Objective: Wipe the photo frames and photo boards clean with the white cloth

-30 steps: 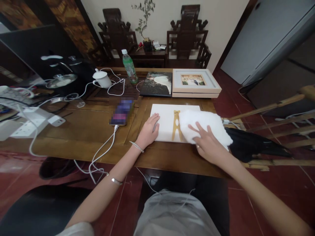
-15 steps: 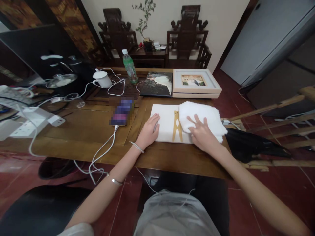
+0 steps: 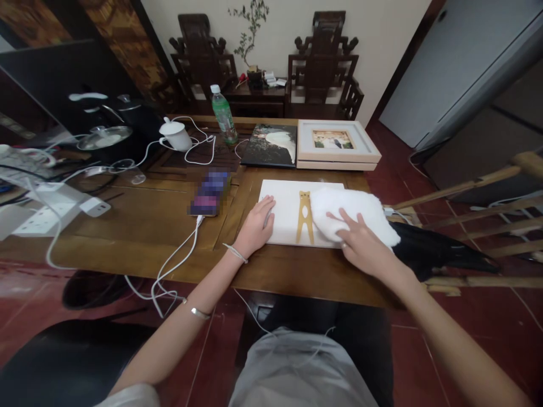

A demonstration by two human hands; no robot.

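Note:
A white board (image 3: 284,210) with a tan cat-shaped figure (image 3: 304,217) on it lies flat on the wooden table (image 3: 139,226) in front of me. My left hand (image 3: 255,225) rests on the board's left edge, fingers curled loosely over it. My right hand (image 3: 360,240) presses flat on a fluffy white cloth (image 3: 356,212) that covers the board's right part, fingers stretched out on the cloth.
Behind the board lie a framed photo (image 3: 335,141) and a dark picture (image 3: 271,144). A phone (image 3: 210,192) with a white cable, a green bottle (image 3: 223,116), a white cup (image 3: 175,134) and power strips (image 3: 63,206) sit to the left. A black object (image 3: 436,254) lies at the right.
My right hand slid the white cloth back and forth over the board's right part, first away from me, now back towards the right. The left hand stayed put.

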